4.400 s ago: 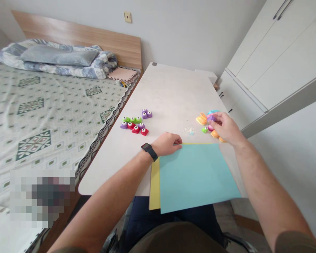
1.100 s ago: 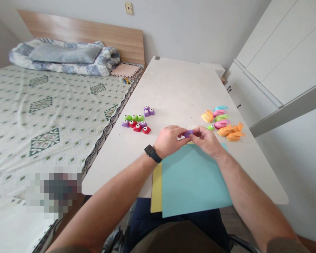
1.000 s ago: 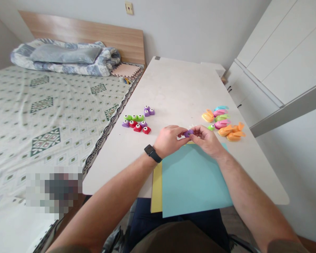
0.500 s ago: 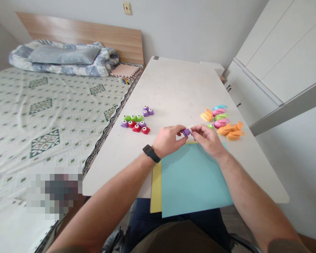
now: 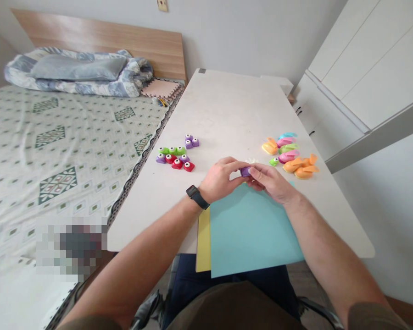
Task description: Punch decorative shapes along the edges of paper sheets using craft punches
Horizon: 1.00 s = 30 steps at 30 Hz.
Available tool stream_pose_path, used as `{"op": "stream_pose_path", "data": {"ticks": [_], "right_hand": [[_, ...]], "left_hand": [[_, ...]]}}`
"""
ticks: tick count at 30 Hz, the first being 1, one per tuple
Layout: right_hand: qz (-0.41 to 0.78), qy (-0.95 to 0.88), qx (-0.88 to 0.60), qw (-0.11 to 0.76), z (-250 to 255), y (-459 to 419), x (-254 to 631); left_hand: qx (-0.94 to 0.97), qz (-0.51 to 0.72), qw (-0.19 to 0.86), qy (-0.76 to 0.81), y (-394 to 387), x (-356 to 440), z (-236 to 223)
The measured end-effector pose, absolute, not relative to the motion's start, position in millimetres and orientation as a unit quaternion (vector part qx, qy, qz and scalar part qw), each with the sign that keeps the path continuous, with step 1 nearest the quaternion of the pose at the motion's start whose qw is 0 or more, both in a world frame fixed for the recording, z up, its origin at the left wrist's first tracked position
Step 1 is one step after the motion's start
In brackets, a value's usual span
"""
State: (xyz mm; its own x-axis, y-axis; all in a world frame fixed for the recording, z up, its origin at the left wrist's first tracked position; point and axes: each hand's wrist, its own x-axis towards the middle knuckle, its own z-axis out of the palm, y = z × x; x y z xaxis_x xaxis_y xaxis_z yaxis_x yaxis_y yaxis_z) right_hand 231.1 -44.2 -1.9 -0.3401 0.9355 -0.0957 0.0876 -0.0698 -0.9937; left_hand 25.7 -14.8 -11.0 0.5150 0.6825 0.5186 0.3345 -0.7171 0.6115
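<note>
Between both hands is a small purple craft punch point(image 5: 245, 171), above the far edge of a light blue paper sheet point(image 5: 251, 229). My left hand point(image 5: 223, 178) is closed on its left side with thumb and fingers. My right hand point(image 5: 270, 181) grips its right side, the thumb pressed on it and the other fingers curled below. Small white cut-out pieces point(image 5: 251, 161) lie on the table just behind my fingers. A green craft punch point(image 5: 274, 161) stands just beyond my right hand. Yellow paper point(image 5: 203, 243) shows under the blue sheet at its left side.
Left on the white table point(image 5: 223, 105) stand several small green, red and purple punches point(image 5: 172, 150), with three purple punches point(image 5: 189, 143) behind them. Several larger lever punches point(image 5: 289, 156) in orange, pink, green and blue sit at the right. A bed point(image 5: 89, 123) adjoins the table's left.
My right hand has closed further around the purple punch, its thumb now over the punch and its fingers curled underneath. The view has tilted slightly, shifting the scene a little upward.
</note>
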Motion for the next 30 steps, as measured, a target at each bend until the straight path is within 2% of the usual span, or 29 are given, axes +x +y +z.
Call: {"op": "stream_pose_path", "data": {"ticks": [3, 7, 11, 15, 24, 30], "right_hand": [[0.582, -0.572, -0.439, 0.375, -1.3, -44.9, 229.6], [0.558, -0.545, -0.445, 0.439, -1.3, -42.0, 231.2], [0.465, -0.543, -0.486, 0.503, -3.2, -33.9, 239.0], [0.337, -0.580, -0.528, 0.521, -10.5, -23.5, 252.4], [0.057, -0.613, -0.668, 0.417, -10.0, -12.4, 291.9], [0.030, -0.625, -0.706, 0.331, 10.1, 4.6, 323.6]], "left_hand": [[0.836, 0.393, 0.222, 0.311, -15.1, 25.9, -11.7], [0.826, 0.367, 0.237, 0.357, -13.9, 23.3, -11.5], [0.859, 0.250, 0.238, 0.379, -9.7, 16.9, -13.8], [0.877, 0.177, 0.228, 0.384, -5.9, 11.8, -16.5], [0.881, 0.146, 0.256, 0.370, -2.7, 8.0, -17.6], [0.876, 0.149, 0.267, 0.373, -4.5, 7.4, -14.1]]}}
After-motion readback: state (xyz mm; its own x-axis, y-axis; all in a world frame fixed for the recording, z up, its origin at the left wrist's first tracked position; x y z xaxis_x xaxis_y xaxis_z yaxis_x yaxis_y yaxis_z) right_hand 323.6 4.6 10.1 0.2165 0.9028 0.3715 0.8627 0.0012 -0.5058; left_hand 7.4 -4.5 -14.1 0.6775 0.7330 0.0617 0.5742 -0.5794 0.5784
